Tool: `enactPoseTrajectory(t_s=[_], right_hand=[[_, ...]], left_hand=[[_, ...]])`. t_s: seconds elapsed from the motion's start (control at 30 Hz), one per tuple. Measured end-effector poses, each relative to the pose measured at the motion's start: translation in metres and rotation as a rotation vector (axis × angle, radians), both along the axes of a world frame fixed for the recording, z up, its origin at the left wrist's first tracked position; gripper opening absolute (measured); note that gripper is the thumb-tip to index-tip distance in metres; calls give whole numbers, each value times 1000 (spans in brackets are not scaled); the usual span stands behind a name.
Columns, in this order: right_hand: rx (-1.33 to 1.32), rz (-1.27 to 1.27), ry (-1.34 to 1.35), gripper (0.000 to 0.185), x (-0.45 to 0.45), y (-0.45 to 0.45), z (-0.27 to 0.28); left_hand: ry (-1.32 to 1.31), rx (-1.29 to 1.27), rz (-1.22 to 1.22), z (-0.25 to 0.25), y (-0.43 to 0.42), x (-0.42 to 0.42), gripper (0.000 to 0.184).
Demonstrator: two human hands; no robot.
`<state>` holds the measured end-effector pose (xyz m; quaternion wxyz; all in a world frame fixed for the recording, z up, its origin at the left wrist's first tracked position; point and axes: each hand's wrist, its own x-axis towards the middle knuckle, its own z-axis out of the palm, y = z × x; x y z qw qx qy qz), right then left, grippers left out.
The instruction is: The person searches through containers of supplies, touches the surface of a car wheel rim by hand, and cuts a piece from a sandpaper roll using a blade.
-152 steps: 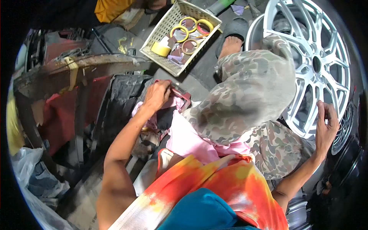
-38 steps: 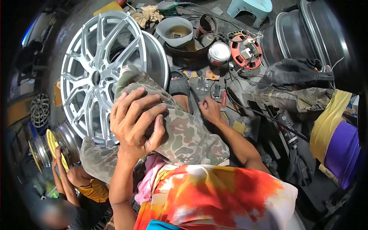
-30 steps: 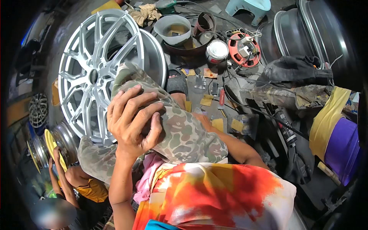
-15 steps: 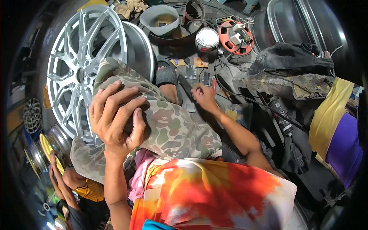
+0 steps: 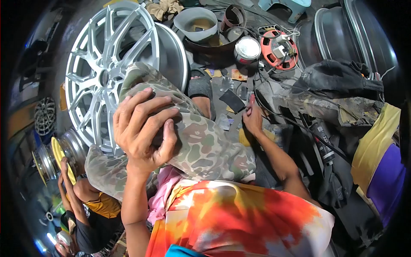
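My left hand lies over the raised knee of the camouflage trousers, fingers apart and bent, holding nothing visible. On the floor to the right, my right hand has its fingers closed at the lower end of a small red-handled tool; its working end is hard to make out. A dark sheet, like sandpaper, lies just left of that hand. A silver multi-spoke wheel rim stands upright left of my knee, beside my sandalled foot.
Ahead are a translucent tub, a paint can and a red cable reel with cords. A dark cloth lies on a worn block at right. At lower left, another person handles a yellow-edged rim.
My right hand has moved from beside the dark sheet to the red-handled tool. The dark sheet now lies flatter, apart from the hand. The view has shifted slightly; my left hand stays on the knee.
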<state>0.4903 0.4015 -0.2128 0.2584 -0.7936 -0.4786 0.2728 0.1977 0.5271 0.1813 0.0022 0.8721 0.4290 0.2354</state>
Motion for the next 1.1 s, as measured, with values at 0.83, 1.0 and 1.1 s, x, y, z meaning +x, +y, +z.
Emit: enactPoseTrajectory(t_s=[0.83, 1.0, 1.1], right_hand=[[203, -181, -222, 109, 7, 214, 86], [-64, -142, -185, 128, 6, 257, 84], [-92, -138, -195, 127, 7, 265, 84]], left_hand=[[-22, -211, 99, -12, -64, 35, 17], [-130, -453, -85, 24, -73, -16, 26], [-255, -410, 18, 33, -63, -50, 25]])
